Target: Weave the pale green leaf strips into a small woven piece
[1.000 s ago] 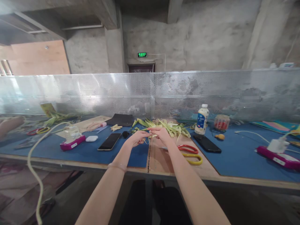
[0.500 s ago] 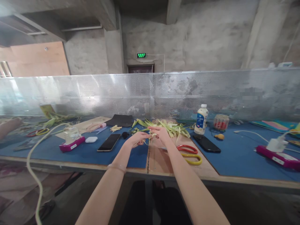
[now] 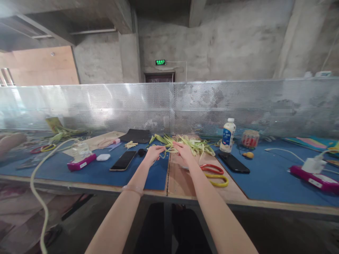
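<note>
My left hand (image 3: 155, 154) is closed in a pinch on a thin pale-green husk strip (image 3: 164, 155), with a loose end curling down by the fingers. Just right of it, my right hand (image 3: 182, 150) pinches the strip's other side, its fingers pointing left; the grip is partly hidden. Right behind both hands lies a heap of green and yellowish husk leaves (image 3: 197, 145). Scissors (image 3: 213, 174) with one red and one yellow handle rest on the bare board, their blades mostly covered by my right forearm.
Left are a phone (image 3: 123, 161), a white earbud case (image 3: 103, 157) and a purple power strip (image 3: 81, 163). Right stand a milk-coloured bottle (image 3: 227, 135), a dark phone (image 3: 233, 162) and a jar (image 3: 250, 138). A perforated metal screen (image 3: 119, 106) runs behind. Another person's hand (image 3: 10, 143) shows far left.
My hands have drawn apart: the left shifted slightly left, the right slightly right. The gap between them has widened, with the strip spanning it.
</note>
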Motion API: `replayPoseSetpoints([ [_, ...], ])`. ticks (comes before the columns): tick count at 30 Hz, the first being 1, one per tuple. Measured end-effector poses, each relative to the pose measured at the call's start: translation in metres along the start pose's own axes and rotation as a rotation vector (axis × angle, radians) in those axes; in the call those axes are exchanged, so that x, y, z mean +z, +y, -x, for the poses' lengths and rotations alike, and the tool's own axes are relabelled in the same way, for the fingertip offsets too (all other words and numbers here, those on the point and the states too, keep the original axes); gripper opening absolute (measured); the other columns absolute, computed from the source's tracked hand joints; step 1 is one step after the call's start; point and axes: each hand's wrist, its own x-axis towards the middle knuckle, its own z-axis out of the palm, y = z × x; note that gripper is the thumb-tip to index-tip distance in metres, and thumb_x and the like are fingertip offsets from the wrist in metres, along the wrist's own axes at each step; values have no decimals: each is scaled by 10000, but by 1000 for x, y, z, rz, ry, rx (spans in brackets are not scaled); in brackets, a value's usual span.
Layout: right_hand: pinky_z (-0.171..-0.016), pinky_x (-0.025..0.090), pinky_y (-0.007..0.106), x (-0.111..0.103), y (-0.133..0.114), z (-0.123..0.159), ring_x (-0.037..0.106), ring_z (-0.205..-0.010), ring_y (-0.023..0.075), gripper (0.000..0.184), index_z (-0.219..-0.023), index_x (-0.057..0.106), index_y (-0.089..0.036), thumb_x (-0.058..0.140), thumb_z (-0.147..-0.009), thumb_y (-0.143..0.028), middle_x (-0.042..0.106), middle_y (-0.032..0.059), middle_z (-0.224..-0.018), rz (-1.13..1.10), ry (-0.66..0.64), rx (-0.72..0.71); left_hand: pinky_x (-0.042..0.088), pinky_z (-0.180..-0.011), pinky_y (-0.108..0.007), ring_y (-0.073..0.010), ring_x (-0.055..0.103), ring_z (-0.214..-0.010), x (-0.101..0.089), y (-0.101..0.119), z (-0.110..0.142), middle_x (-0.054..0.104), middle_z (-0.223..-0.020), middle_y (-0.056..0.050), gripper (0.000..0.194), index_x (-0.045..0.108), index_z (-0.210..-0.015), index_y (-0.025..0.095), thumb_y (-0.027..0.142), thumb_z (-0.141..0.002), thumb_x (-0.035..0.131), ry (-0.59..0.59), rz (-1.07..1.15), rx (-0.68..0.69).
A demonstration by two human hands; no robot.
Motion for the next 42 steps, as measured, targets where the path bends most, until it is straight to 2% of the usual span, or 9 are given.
replayPoseSetpoints([
  [3, -582, 450, 263, 4, 0, 2, 570, -734, 155, 449, -1053, 655, -210, 620, -690, -471, 648, 61, -1032, 19, -46, 22, 256, -320, -186, -19, 314, -304, -1, -3, -3, 611, -604, -25, 292, 689, -863, 106, 346, -700, 661, 55, -42, 32],
  [6, -727, 467, 297, 7, 0, 4, 577, -917, 190, 483, -1093, 629, -213, 661, -672, -447, 630, 63, -1090, 25, -90, 0, 267, -312, -187, -10, 317, -303, -2, -4, -5, 678, -772, -61, 264, 676, -869, 119, 328, -711, 646, 80, -31, 35],
  [10, -734, 479, 313, 10, 3, 4, 612, -786, 169, 567, -1188, 560, -209, 710, -653, -326, 679, 44, -896, -35, -255, 14, 266, -317, -191, -7, 316, -305, -2, -1, -4, 693, -835, -75, 297, 659, -906, 112, 320, -694, 662, 91, 52, 29],
  [13, -717, 483, 298, 12, 4, 6, 603, -685, 141, 584, -1194, 553, -198, 721, -636, -237, 677, 14, -771, -48, -311, 15, 243, -318, -181, 5, 300, -315, -1, 3, -1, 691, -859, -98, 310, 646, -907, 85, 297, -684, 678, 80, 157, 11],
  [20, -716, 468, 274, 22, 2, 9, 615, -750, 145, 658, -1256, 484, -205, 687, -632, -152, 682, 22, -799, -94, -374, -31, 206, -305, -146, 45, 275, -326, -4, 4, -1, 669, -970, -116, 304, 652, -912, 103, 286, -677, 713, -14, 422, -50],
  [25, -667, 455, 269, 25, -3, 10, 599, -669, 141, 642, -1258, 493, -219, 661, -642, -152, 674, -1, -721, 12, -341, -97, 222, -294, -132, 50, 297, -322, -7, 0, -6, 657, -1011, -122, 243, 653, -877, 106, 270, -704, 697, -64, 487, -50],
  [29, -629, 438, 262, 22, -8, 12, 565, -584, 128, 630, -1255, 503, -218, 673, -649, -200, 652, -25, -632, 97, -297, -111, 220, -295, -128, 52, 300, -313, -6, 1, -6, 663, -975, -117, 214, 636, -881, 99, 233, -722, 684, -26, 499, -44],
  [37, -723, 479, 294, 18, -2, 5, 610, -693, 145, 659, -1275, 472, -247, 664, -648, -179, 681, -15, -757, -16, -326, -104, 217, -304, -151, 41, 281, -313, -5, 12, 1, 668, -927, -115, 189, 614, -865, 90, 251, -768, 636, 116, 455, 15],
  [42, -777, 478, 318, 16, -4, 5, 623, -716, 152, 680, -1289, 456, -242, 668, -648, -161, 693, 0, -833, -14, -296, -108, 207, -313, -158, 37, 267, -321, -6, 11, -2, 666, -946, -121, 205, 608, -874, 91, 264, -768, 635, 155, 441, 31],
])
